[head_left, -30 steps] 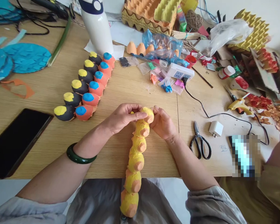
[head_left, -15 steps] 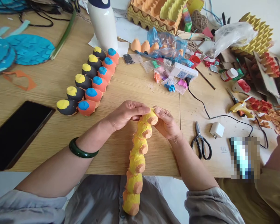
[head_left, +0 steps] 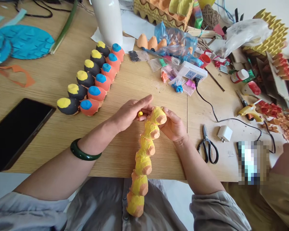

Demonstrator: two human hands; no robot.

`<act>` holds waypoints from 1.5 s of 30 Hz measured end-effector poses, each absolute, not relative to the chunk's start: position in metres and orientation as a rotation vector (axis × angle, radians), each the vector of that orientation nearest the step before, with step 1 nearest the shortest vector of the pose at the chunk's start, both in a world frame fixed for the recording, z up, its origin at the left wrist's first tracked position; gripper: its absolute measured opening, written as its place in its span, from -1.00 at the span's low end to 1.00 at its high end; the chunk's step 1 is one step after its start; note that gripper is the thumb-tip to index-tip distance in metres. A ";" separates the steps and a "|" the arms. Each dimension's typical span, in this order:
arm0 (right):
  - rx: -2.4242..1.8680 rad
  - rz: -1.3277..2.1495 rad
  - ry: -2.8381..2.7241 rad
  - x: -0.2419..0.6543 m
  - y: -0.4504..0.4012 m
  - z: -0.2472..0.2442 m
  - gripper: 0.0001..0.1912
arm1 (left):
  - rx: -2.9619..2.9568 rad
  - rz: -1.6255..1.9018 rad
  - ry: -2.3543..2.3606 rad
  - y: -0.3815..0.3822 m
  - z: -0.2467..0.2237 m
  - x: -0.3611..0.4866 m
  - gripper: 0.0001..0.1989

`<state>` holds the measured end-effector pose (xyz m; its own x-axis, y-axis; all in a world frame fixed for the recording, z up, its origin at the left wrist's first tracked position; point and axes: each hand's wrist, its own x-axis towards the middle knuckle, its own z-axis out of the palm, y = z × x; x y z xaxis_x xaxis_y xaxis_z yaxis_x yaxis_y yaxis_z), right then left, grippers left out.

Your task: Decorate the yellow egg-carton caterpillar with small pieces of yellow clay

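Observation:
My right hand (head_left: 173, 126) holds the top end of a long strip of egg-carton cups (head_left: 143, 160) coated in yellow clay, with bare orange-brown tips. The strip runs from my hand down over the table edge toward my lap. My left hand (head_left: 127, 115) is just left of the strip's top, with a small yellow clay lump (head_left: 140, 113) between its fingers and thumb. Farther left lie a row of black cups with yellow tops (head_left: 77, 91) and a row of orange cups with blue tops (head_left: 96, 93).
A black phone (head_left: 16, 133) lies left on the wooden table (head_left: 159, 96). Right of my hands are black-handled scissors (head_left: 207, 146), a white charger (head_left: 224, 133) and a hot glue gun (head_left: 249, 110). Another person's arm (head_left: 285, 160) enters at the right edge.
My left hand has come off the strip's top cup and moved left, now with a small yellow lump showing. The strip's top end has shifted slightly right in my right hand.

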<state>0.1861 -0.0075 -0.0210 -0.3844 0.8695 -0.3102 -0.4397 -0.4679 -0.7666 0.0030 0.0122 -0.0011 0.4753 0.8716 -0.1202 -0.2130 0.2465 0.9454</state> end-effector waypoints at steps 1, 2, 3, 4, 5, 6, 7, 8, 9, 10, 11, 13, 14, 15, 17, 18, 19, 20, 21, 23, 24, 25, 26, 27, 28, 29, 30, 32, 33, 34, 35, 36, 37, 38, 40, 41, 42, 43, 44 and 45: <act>-0.912 1.948 -0.744 0.186 -0.007 -0.022 -0.73 | 1.072 0.833 0.758 0.013 -0.002 0.003 -0.47; -0.919 1.948 -0.743 0.186 -0.007 -0.022 -0.72 | 1.082 0.824 0.753 0.014 -0.003 0.002 -0.51; -0.923 1.948 -0.742 0.185 -0.007 -0.023 -0.72 | 1.090 0.823 0.742 0.014 -0.003 0.002 -0.55; -0.921 1.948 -0.739 0.185 -0.007 -0.024 -0.72 | 1.092 0.827 0.727 0.014 -0.004 0.001 -0.57; -0.915 1.952 -0.734 0.185 -0.007 -0.024 -0.72 | 1.090 0.835 0.711 0.015 -0.004 0.001 -0.59; -0.904 1.959 -0.729 0.186 -0.007 -0.025 -0.72 | 1.089 0.840 0.696 0.015 -0.004 0.001 -0.60; -0.892 1.968 -0.725 0.186 -0.007 -0.025 -0.72 | 1.091 0.836 0.681 0.014 -0.004 0.000 -0.60; -0.880 1.979 -0.722 0.186 -0.007 -0.025 -0.71 | 1.091 0.828 0.672 0.014 -0.004 0.000 -0.59; -0.869 1.991 -0.719 0.186 -0.007 -0.024 -0.71 | 1.081 0.819 0.669 0.014 -0.003 0.000 -0.57; -0.859 2.003 -0.716 0.187 -0.008 -0.024 -0.70 | 1.064 0.811 0.671 0.014 -0.003 0.000 -0.53; -0.853 2.011 -0.713 0.187 -0.008 -0.023 -0.69 | 1.042 0.802 0.676 0.013 -0.002 0.000 -0.49; -0.856 2.009 -0.700 0.186 -0.008 -0.022 -0.67 | 1.011 0.777 0.693 0.013 -0.002 0.001 -0.46; -0.869 2.000 -0.692 0.185 -0.008 -0.021 -0.67 | 1.003 0.763 0.708 0.013 -0.002 0.001 -0.48; -0.890 1.989 -0.683 0.184 -0.008 -0.021 -0.67 | 0.997 0.748 0.722 0.014 -0.003 0.001 -0.52; -0.939 1.976 -0.669 0.183 -0.008 -0.020 -0.68 | 0.983 0.729 0.738 0.014 -0.004 0.001 -0.59; -0.956 1.976 -0.665 0.182 -0.008 -0.020 -0.68 | 0.975 0.730 0.736 0.014 -0.004 0.001 -0.61; -0.969 1.978 -0.661 0.182 -0.008 -0.020 -0.69 | 0.971 0.737 0.727 0.014 -0.004 0.000 -0.62; -0.975 1.982 -0.659 0.182 -0.008 -0.019 -0.69 | 0.973 0.745 0.713 0.014 -0.005 0.000 -0.63; -0.978 1.985 -0.658 0.182 -0.008 -0.019 -0.69 | 0.981 0.752 0.700 0.014 -0.005 -0.001 -0.65; -0.978 1.982 -0.658 0.183 -0.008 -0.019 -0.68 | 1.001 0.756 0.682 0.015 -0.005 -0.002 -0.68; -0.975 1.981 -0.660 0.183 -0.008 -0.019 -0.67 | 1.010 0.747 0.675 0.015 -0.005 -0.002 -0.70; -0.971 1.978 -0.664 0.184 -0.008 -0.018 -0.66 | 1.014 0.735 0.668 0.015 -0.004 -0.003 -0.72; -0.966 1.973 -0.668 0.184 -0.008 -0.018 -0.65 | 1.009 0.722 0.663 0.015 -0.004 -0.003 -0.74; -0.964 1.965 -0.674 0.185 -0.008 -0.018 -0.65 | 0.992 0.712 0.661 0.015 -0.003 -0.003 -0.75; -0.966 1.956 -0.681 0.185 -0.008 -0.018 -0.65 | 0.969 0.707 0.660 0.015 -0.003 -0.003 -0.74; -0.972 1.946 -0.688 0.185 -0.008 -0.018 -0.66 | 0.946 0.706 0.662 0.015 -0.002 -0.003 -0.71; -0.980 1.936 -0.696 0.184 -0.008 -0.018 -0.67 | 0.928 0.706 0.670 0.015 -0.002 -0.003 -0.68; -0.997 1.925 -0.711 0.184 -0.008 -0.018 -0.69 | 0.915 0.703 0.695 0.015 -0.002 -0.002 -0.64; -1.002 1.925 -0.715 0.184 -0.008 -0.018 -0.70 | 0.919 0.705 0.708 0.014 -0.002 -0.001 -0.65; -1.003 1.928 -0.718 0.184 -0.008 -0.018 -0.70 | 0.925 0.710 0.718 0.014 -0.002 -0.001 -0.67; -1.002 1.933 -0.717 0.184 -0.008 -0.018 -0.69 | 0.930 0.717 0.724 0.014 -0.002 0.000 -0.69; -0.998 1.939 -0.714 0.184 -0.008 -0.018 -0.68 | 0.934 0.724 0.722 0.014 -0.001 0.000 -0.69; -0.992 1.945 -0.709 0.184 -0.008 -0.019 -0.67 | 0.937 0.728 0.718 0.014 -0.001 0.001 -0.68; -0.983 1.952 -0.702 0.184 -0.007 -0.019 -0.66 | 0.939 0.730 0.715 0.013 0.000 0.001 -0.65; -0.962 1.957 -0.686 0.184 -0.006 -0.020 -0.65 | 0.940 0.737 0.714 0.013 0.001 0.002 -0.57; -0.955 1.953 -0.676 0.184 -0.006 -0.020 -0.66 | 0.948 0.743 0.717 0.013 0.001 0.002 -0.53; -0.951 1.945 -0.667 0.184 -0.005 -0.021 -0.66 | 0.963 0.746 0.723 0.013 0.001 0.002 -0.51; -0.952 1.937 -0.659 0.184 -0.005 -0.021 -0.66 | 0.985 0.744 0.733 0.013 0.001 0.002 -0.50; -0.957 1.931 -0.653 0.184 -0.004 -0.022 -0.66 | 1.007 0.741 0.746 0.013 0.000 0.001 -0.52; -0.963 1.931 -0.649 0.183 -0.004 -0.022 -0.65 | 1.026 0.738 0.760 0.013 -0.001 0.001 -0.56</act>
